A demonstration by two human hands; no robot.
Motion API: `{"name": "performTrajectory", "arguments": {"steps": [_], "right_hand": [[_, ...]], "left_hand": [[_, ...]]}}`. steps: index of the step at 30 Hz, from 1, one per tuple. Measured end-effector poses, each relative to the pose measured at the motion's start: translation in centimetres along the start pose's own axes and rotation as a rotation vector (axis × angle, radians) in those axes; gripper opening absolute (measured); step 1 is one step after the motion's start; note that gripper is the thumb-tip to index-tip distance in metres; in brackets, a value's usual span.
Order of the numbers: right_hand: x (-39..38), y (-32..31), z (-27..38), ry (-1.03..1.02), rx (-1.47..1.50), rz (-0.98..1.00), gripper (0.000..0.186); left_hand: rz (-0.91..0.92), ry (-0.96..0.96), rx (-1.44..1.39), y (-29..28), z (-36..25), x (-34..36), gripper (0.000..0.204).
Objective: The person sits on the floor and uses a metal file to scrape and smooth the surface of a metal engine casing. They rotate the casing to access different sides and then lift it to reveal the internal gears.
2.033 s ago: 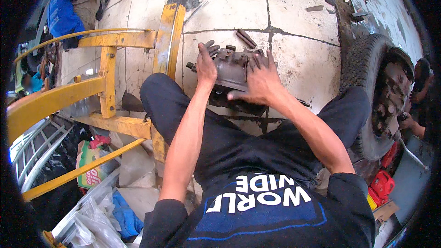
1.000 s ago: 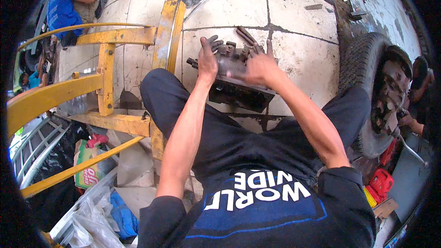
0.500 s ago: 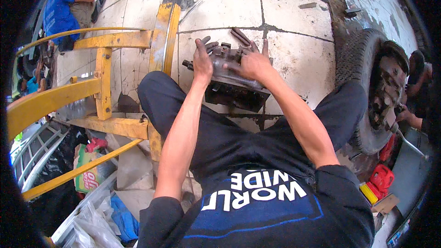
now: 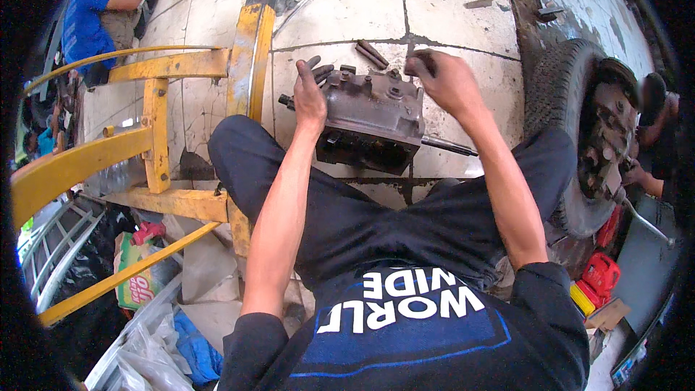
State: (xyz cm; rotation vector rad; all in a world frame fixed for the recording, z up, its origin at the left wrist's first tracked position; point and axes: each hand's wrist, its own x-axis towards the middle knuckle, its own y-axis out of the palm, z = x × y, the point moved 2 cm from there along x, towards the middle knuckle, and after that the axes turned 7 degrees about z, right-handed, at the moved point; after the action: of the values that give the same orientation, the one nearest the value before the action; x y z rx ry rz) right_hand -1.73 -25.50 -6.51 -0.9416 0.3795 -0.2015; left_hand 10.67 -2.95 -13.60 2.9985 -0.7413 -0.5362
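A greasy, blocky cast-metal pump (image 4: 373, 119) with studs on top and a thin shaft at its right end rests on the floor (image 4: 340, 0) between the person's knees. The left hand (image 4: 310, 98) grips its left end, fingers hooked over the top. The right hand (image 4: 445, 83) hovers at its upper right corner, fingers curled round something small and dark, too hidden to tell. The floor is stained, cracked concrete slabs. A yellow steel frame (image 4: 156, 137) stands left, a worn tyre (image 4: 554, 116) right.
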Motion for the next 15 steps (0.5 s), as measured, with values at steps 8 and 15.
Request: {"name": "performTrajectory", "arguments": {"steps": [8, 15], "right_hand": [[2.6, 3.3, 3.1, -0.153, -0.425, 0.012, 0.039], [0.3, 7.6, 1.7, -0.309, -0.334, 0.132, 0.031]], "left_hand": [[0.006, 0.004, -0.023, -0.4, 0.6, 0.2, 0.098], [0.02, 0.007, -0.003, -0.3, 0.8, 0.3, 0.094]]}}
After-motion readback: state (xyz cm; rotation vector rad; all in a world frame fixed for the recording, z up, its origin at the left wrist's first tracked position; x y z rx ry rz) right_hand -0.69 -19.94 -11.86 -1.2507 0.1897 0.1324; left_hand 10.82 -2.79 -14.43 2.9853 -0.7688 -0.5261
